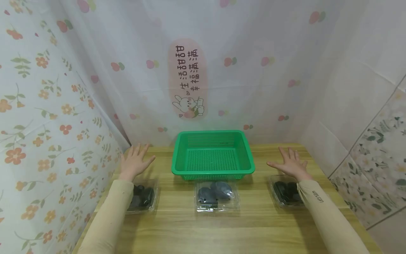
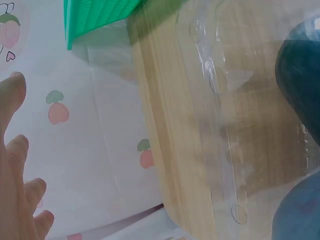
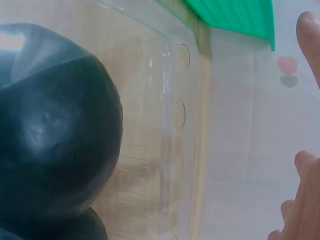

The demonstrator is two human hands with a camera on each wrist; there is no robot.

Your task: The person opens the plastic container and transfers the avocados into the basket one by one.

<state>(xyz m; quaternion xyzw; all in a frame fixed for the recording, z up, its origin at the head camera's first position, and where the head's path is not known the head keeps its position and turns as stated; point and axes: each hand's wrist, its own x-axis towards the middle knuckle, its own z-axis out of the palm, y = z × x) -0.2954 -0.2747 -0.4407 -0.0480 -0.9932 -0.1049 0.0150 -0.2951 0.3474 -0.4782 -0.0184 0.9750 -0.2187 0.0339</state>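
Observation:
My left hand [image 1: 134, 164], fingers spread, is above the far side of a clear plastic box [image 1: 143, 197] holding dark rounded items; the sleeve overlaps part of it. On the other side, my right hand [image 1: 290, 164] is likewise spread above a similar clear box [image 1: 285, 192], partly covered by the wrist. Between them a third clear box [image 1: 218, 197] with dark round items lies on the table. Neither hand grips anything. The right wrist view shows one dark, glossy, smooth item [image 3: 55, 120] close up, and the left wrist view shows two bluish-dark ones through clear plastic.
A green perforated plastic basket [image 1: 213, 173] stands at the back middle of the wood-grain table [image 1: 222, 233], just behind the middle box. Printed white curtains [image 1: 241, 91] hang behind the table and along both sides.

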